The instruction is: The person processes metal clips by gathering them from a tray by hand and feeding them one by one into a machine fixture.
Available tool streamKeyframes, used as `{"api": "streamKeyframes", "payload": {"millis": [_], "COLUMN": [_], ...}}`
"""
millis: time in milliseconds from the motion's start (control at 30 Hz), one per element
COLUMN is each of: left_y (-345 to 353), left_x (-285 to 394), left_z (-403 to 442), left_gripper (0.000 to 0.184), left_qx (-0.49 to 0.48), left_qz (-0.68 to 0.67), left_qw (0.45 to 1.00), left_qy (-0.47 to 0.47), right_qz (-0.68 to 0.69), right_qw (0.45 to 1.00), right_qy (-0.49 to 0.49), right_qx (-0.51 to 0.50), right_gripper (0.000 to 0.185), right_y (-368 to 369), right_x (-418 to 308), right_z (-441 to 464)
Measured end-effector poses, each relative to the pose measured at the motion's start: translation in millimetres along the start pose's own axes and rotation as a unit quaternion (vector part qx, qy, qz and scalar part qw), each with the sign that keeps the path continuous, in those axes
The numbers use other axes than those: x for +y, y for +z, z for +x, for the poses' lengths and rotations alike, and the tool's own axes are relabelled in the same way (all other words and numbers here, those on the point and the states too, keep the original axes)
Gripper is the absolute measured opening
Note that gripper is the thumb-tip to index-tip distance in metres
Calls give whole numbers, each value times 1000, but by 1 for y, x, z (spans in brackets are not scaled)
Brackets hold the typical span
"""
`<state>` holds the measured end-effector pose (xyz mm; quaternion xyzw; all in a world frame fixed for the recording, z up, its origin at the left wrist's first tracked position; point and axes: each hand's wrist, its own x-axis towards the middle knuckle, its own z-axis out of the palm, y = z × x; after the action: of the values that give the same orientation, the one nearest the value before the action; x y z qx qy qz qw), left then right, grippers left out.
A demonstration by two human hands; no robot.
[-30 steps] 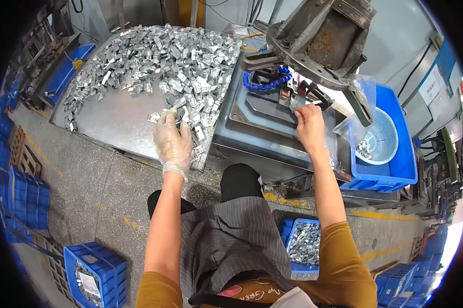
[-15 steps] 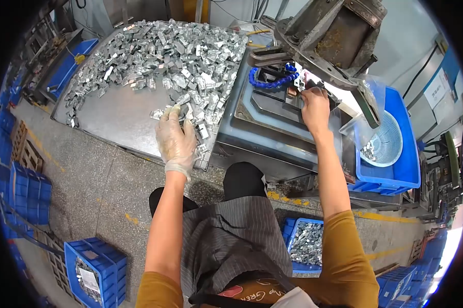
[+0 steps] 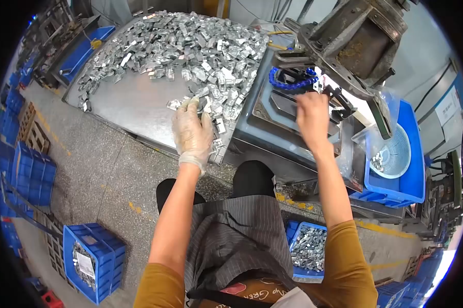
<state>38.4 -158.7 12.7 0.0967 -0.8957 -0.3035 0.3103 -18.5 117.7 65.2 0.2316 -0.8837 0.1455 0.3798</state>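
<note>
My left hand (image 3: pixel 191 132), in a thin translucent glove, lies at the near edge of a heap of small silvery metal parts (image 3: pixel 218 77). Its fingers are stretched out over a few parts, with the thumb apart. The heap covers much of a flat metal table (image 3: pixel 139 105). My bare right hand (image 3: pixel 313 117) hovers over the dark plate (image 3: pixel 282 105) of a machine bed, just in front of the black fixture (image 3: pixel 339 102). Motion blurs its curled fingers, so whether they hold anything is unclear. A blue segmented hose (image 3: pixel 293 84) curves behind the plate.
A heavy machine head (image 3: pixel 365 46) overhangs the fixture. At right, a blue crate (image 3: pixel 419 174) holds a light-blue basket (image 3: pixel 403 154) with a few parts. Blue crates of parts stand on the floor, one beside my legs (image 3: pixel 308 249) and another at left (image 3: pixel 110 256).
My right hand has drawn back from the fixture toward me and to the left. My left hand stays at the heap's edge. The whole view has shifted slightly.
</note>
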Motion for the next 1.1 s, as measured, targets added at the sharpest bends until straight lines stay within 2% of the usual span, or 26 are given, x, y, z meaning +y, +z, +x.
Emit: {"api": "streamKeyframes", "payload": {"millis": [100, 200, 433, 567, 733, 867, 967, 1100], "left_y": [1, 1, -1, -2, -1, -1, 1, 0], "left_x": [0, 0, 2, 4, 5, 2, 1, 1], "left_z": [1, 0, -1, 1, 2, 2, 0, 0], "left_gripper": [39, 39, 38, 38, 35, 38, 40, 41], "left_qx": [-9, 2, 19, 16, 19, -2, -5, -5], "left_qz": [-6, -11, 3, 2, 9, 2, 11, 9], "left_qw": [1000, 1000, 1000, 1000, 1000, 1000, 1000, 1000], "left_qy": [-10, -5, 3, -2, -4, -11, -6, 3], "right_qz": [93, 125, 82, 70, 106, 182, 218, 199], "right_qw": [994, 989, 988, 990, 984, 975, 965, 971], "right_qy": [-45, -9, 90, 81, 96, 67, 83, 90], "right_qx": [-47, -79, -90, -90, -108, -112, -123, -99], "right_gripper": [19, 18, 15, 12, 5, 4, 4, 4], "right_y": [21, 45, 95, 107, 92, 60, 31, -1], "right_x": [-33, -55, -69, -67, -75, -80, -80, -62], "right_z": [0, 5, 22, 24, 21, 2, -13, -29]}}
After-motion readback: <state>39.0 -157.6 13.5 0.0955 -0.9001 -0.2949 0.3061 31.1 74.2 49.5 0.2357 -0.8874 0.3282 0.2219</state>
